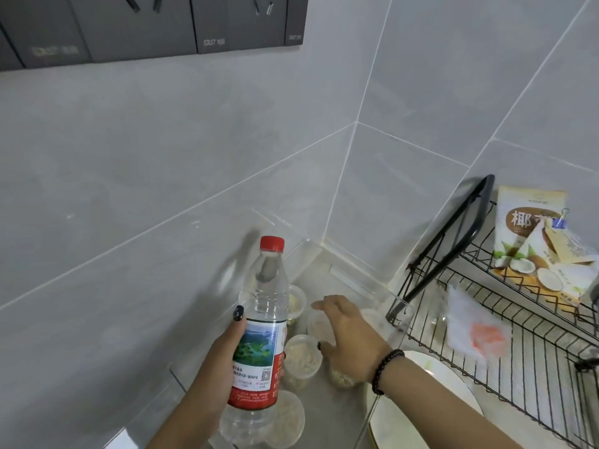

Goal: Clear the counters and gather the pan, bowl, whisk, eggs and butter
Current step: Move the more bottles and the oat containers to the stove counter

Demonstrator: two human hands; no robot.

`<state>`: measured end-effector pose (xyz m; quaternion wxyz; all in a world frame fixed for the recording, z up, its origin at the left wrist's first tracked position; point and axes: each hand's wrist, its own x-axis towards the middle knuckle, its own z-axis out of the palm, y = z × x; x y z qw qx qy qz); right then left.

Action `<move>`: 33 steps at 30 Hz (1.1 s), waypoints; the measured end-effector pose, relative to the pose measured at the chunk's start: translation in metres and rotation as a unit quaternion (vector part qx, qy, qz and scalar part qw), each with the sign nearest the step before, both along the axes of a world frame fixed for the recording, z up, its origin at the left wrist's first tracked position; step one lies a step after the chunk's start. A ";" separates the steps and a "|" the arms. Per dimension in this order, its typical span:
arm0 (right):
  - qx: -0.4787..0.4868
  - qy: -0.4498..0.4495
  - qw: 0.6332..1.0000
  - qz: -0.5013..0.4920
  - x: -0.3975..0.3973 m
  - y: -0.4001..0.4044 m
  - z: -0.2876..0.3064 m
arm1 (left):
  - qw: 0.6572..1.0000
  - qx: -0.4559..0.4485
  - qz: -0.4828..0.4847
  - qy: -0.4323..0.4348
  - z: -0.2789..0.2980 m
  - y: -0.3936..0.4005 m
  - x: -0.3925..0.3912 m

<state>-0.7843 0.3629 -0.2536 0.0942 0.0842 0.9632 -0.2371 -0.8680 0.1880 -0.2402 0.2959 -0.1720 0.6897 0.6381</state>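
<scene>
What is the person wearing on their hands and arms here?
Both forearms are bare, with no sleeves showing. The right wrist carries a bracelet of dark round beads. The left hand has a dark painted thumbnail with a small pale mark on it. No rings or gloves show on either hand.

A home kitchen: grey tiled walls [227, 150] meet in a corner above the table, with a black wire dish rack [525, 345], a white plate [431, 384] and small food tubs [303, 358].
</scene>
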 end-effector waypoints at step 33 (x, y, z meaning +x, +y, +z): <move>-0.809 0.103 0.499 -0.292 0.033 -0.018 0.053 | 0.954 0.297 -0.028 -0.041 0.037 -0.037 0.050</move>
